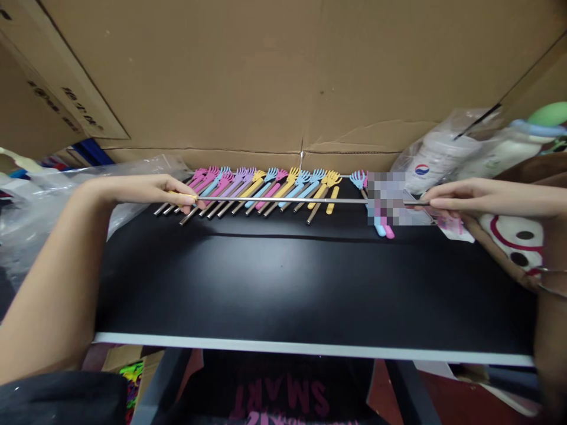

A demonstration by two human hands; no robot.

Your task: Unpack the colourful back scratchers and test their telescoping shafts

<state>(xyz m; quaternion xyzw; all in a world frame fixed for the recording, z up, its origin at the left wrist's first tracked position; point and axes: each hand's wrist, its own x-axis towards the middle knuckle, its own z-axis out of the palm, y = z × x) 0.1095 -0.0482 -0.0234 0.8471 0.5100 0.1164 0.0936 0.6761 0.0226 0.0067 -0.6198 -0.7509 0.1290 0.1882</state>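
Note:
A telescopic back scratcher (283,200) is drawn out into a long, thin metal rod, level above the black table. My left hand (153,192) is closed around its left end, where a bit of yellow shows between the fingers. At the other end, my right hand (472,198) pinches the rod between thumb and fingers. Behind and beneath the rod lies a row of back scratchers (239,189) with pink, purple, blue and yellow claw heads. A loose yellow handle (332,200) rests at the row's right. Further right, blue and pink handles (384,229) stick out below a blurred patch.
The black table (283,289) has a pale front edge. A cardboard wall (266,77) rises behind it. Clear plastic bags (48,218) lie at the left. On the right stand a bagged white tub (436,159), a bottle (509,153) and a white plush item (514,239).

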